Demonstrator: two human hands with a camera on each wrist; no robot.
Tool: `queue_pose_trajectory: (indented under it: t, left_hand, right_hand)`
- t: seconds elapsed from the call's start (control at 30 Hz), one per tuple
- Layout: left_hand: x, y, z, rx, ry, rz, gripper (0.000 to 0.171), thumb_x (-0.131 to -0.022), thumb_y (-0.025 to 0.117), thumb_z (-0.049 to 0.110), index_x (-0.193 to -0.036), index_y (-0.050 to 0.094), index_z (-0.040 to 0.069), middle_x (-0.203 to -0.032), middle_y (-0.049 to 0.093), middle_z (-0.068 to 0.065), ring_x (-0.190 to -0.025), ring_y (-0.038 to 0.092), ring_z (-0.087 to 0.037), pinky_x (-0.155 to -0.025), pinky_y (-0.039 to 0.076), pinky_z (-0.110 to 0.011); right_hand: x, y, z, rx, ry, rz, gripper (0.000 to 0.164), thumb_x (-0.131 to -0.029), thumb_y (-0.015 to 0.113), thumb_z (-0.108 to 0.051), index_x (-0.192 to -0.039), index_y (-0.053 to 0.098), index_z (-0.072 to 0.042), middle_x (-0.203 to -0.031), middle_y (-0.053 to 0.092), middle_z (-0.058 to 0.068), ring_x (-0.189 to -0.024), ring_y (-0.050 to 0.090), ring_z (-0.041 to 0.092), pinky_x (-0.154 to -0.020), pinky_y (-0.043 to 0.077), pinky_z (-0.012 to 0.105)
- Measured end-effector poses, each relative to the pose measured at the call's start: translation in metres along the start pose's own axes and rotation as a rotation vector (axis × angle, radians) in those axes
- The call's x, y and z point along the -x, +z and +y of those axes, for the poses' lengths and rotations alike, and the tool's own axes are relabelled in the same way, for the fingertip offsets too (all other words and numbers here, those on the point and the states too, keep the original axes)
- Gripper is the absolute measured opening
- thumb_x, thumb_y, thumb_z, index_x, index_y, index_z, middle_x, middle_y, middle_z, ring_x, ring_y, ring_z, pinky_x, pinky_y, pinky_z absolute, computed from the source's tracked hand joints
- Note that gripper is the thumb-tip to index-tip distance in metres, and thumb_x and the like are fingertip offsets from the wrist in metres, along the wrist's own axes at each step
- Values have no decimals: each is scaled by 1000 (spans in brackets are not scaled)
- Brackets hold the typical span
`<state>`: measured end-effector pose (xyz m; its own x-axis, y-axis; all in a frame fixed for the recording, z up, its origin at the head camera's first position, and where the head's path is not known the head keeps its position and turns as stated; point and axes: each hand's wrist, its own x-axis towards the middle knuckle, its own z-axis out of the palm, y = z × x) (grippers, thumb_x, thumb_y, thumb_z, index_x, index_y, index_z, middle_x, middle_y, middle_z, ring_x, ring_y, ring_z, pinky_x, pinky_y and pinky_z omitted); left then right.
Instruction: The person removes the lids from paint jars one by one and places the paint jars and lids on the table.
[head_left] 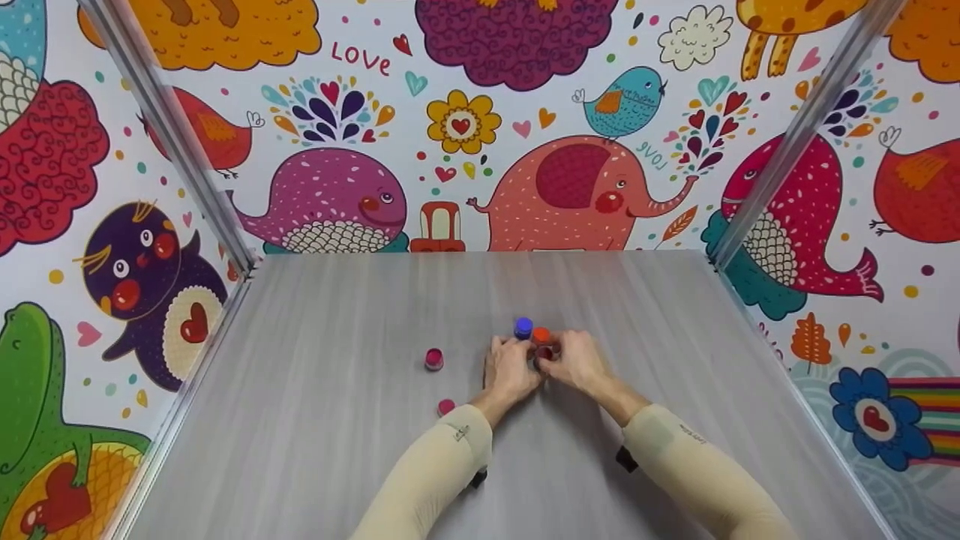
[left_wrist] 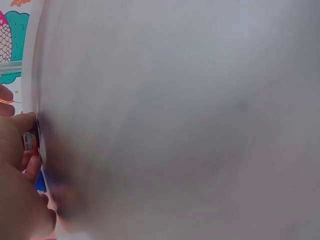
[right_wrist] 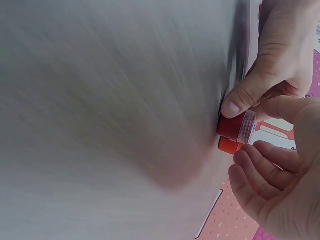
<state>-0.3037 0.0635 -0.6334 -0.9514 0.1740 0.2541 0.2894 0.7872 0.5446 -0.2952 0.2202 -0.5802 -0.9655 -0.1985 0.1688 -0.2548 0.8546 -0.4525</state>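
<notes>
The left hand (head_left: 514, 369) has its grip on a small red paint pot (right_wrist: 231, 127), the thumb pressed against its side, and the pot stands on the tabletop (head_left: 337, 450). The right hand (head_left: 579, 364) meets it from the other side, thumb and fingers curled about the pot's clear ribbed rim; how firmly they clasp cannot be told. The left wrist view shows a printed label (left_wrist: 30, 141) between the left hand's thumb and fingers. Just beyond the grip, beside the red pot, stands an orange paint pot (head_left: 541, 334), and next to that, a little farther left, a blue paint pot (head_left: 523, 327). Well to the left of the grip, an uncapped crimson paint pot (head_left: 434, 360) stands by itself. Nearer the person and left of the grip lies a round pink cap (head_left: 446, 406), partly behind the left sleeve (head_left: 442, 465); whether a pot sits beneath it cannot be told. The right sleeve (head_left: 705, 465) is cream like the left. Far beyond the grip, the tabletop ends at a printed wall with a purple whale (head_left: 330, 195) and a coral elephant (head_left: 562, 202).
</notes>
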Motion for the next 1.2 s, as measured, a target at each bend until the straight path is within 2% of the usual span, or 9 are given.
queue_pose_trajectory:
  t: [0.13,0.3,0.53,0.67,0.87,0.97,1.07,1.2]
  left_hand:
    - [0,1,3,8,2,5,30,-79,93,21,-107,86,15,-107,84,-6,-110,64,-32,-97,56,-48]
    - [-1,1,6,15,-25,-23,30,-79,90,13,-108,85,14,-113,84,-8,-115,63,-33,-104,55,-50]
    - [-2,1,8,31,-53,-50,29,-80,90,10,-109,84,13,-115,83,-7,-119,62,-33,-108,53,-51]
    - [-1,2,7,37,-39,-31,28,-78,91,11,-105,84,14,-113,83,-6,-118,63,-33,-107,53,-52]
    - [1,4,1,21,45,54,24,-78,85,8,-100,85,15,-102,85,-4,-105,66,-32,-96,55,-48]
    - [2,3,-1,34,81,73,21,-78,83,9,-98,85,14,-98,85,-3,-98,67,-30,-91,53,-45]
    - [2,0,-3,71,102,72,20,-79,83,9,-98,85,12,-97,86,-4,-94,69,-29,-89,52,-43]
    - [2,-5,-6,140,86,33,21,-80,84,9,-101,86,10,-101,86,-5,-96,69,-30,-91,55,-44]
  right_hand:
    - [-2,1,0,7,13,-10,20,-91,88,-20,-105,84,-6,-86,81,8,-70,60,13,-67,51,32]
    - [-3,3,-1,17,50,-18,18,-90,89,-21,-103,83,-8,-83,79,4,-69,60,13,-66,51,32]
    - [-5,5,-1,45,72,-27,16,-91,89,-21,-100,83,-10,-79,74,0,-68,57,13,-64,46,31]
    - [-5,6,-1,50,58,-13,14,-91,89,-21,-97,82,-10,-77,72,0,-67,56,13,-63,46,31]
    - [-6,7,-1,38,25,6,11,-89,86,-17,-89,80,-7,-68,67,0,-63,51,12,-60,42,30]
    - [-6,6,-3,39,31,3,11,-89,85,-17,-87,79,-8,-68,66,-1,-63,51,12,-60,41,30]
    - [-6,5,-6,40,38,2,12,-89,85,-18,-87,79,-8,-69,68,0,-64,52,13,-60,42,30]
    - [-5,3,-10,34,38,1,12,-88,86,-19,-86,79,-9,-71,69,0,-65,53,13,-61,43,30]
